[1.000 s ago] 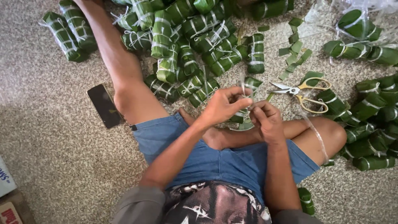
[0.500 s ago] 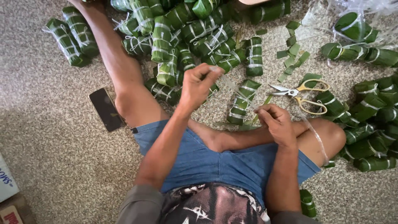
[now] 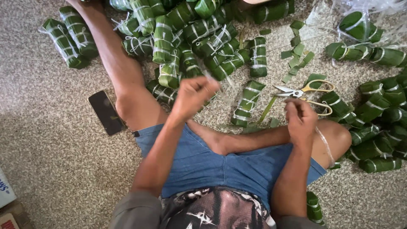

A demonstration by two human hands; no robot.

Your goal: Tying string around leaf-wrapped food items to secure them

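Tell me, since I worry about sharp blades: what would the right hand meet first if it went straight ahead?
Probably the scissors, lying open on the floor just beyond the right hand, though how high the hand sits above them is unclear.

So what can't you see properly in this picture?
- Head view: the left hand is blurred by motion, so what its fingers pinch is unclear.
- The clear string by the right hand is too thin to follow.
- The top edge cuts off some leaf-wrapped rolls.
- The phone screen is dark.
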